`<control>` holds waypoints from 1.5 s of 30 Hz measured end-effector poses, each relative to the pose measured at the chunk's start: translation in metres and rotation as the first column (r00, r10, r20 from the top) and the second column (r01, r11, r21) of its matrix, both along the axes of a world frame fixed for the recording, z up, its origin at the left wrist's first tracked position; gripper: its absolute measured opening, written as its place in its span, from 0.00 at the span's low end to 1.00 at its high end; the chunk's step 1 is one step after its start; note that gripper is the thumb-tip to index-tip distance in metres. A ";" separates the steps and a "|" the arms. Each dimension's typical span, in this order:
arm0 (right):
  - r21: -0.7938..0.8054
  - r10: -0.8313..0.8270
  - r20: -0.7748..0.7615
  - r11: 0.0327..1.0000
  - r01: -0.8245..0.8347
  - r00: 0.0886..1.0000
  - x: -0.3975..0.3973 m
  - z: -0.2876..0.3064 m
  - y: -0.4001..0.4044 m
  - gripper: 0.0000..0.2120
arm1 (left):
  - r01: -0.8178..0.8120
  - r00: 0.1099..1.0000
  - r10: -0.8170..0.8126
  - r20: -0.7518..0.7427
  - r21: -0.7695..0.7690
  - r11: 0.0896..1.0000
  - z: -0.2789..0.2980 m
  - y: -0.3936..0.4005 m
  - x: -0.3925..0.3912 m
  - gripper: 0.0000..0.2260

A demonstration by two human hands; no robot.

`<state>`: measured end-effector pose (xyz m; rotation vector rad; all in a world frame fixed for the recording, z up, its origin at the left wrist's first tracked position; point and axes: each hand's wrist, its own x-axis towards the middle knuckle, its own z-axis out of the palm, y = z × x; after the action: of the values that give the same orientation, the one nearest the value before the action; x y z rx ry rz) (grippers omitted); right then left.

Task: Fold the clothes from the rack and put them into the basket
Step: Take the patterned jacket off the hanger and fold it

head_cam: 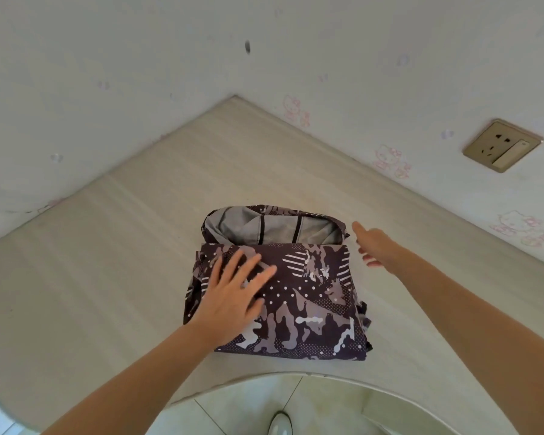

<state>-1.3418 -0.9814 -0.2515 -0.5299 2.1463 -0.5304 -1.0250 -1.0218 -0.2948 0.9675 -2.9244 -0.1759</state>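
Jacket (308,296): lower centre of frame on tabletop (132,246), folded to a compact bundle, hood uppermost.
Hands: left (233,296) flat on jacket, fingers spread; right (372,244) open beside it, holding nothing.
Remaining: likely basket, unseen.

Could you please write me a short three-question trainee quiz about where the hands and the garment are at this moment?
1. True or false: the left hand lies flat on the folded garment.
2. What does the right hand hold? A) the hood B) nothing C) a basket
3. Fill in: the garment lies on the ____.

Key: 1 true; 2 B; 3 table.
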 end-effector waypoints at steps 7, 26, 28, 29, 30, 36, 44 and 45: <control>-0.041 -0.362 0.431 0.907 0.419 0.826 -0.021 -0.031 -0.049 0.25 | 0.113 0.977 -0.115 0.181 0.022 0.993 -0.027 -0.001 -0.004 0.31; -0.538 0.790 0.441 0.613 -0.579 0.426 0.032 0.103 -0.049 0.10 | 0.054 0.957 -0.099 0.274 0.166 0.985 -0.014 -0.009 -0.005 0.30; -0.290 0.907 0.364 0.326 -0.900 0.212 0.043 0.099 -0.023 0.11 | 0.010 0.973 -0.067 0.219 0.254 0.967 -0.005 -0.018 -0.007 0.28; -0.132 0.918 0.366 0.209 -0.969 0.149 0.050 0.092 -0.011 0.13 | -0.036 0.991 -0.009 0.136 0.325 0.945 -0.003 -0.021 -0.006 0.24; -0.011 0.921 0.374 0.125 -0.992 0.111 0.057 0.085 -0.001 0.15 | -0.071 0.998 0.064 0.029 0.382 0.921 -0.002 -0.023 -0.002 0.19; 0.010 0.899 0.172 0.406 -0.914 0.402 0.069 0.061 0.036 0.11 | -0.365 0.775 0.558 -0.298 0.510 0.779 0.017 -0.028 0.033 0.11; -0.086 0.688 -0.325 0.661 -0.745 0.649 0.068 0.054 0.044 0.28 | -0.051 0.976 0.099 -0.192 0.243 0.969 0.063 -0.037 0.002 0.48; -0.014 0.710 -0.338 0.653 -0.757 0.618 0.068 0.053 0.047 0.33 | -0.008 0.987 0.048 -0.153 0.252 0.968 0.065 -0.038 -0.001 0.47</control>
<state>-1.2733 -0.9348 -0.1987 -1.5938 1.9199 -0.1363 -1.0263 -1.0594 -0.2298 0.9733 -2.7866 -0.6049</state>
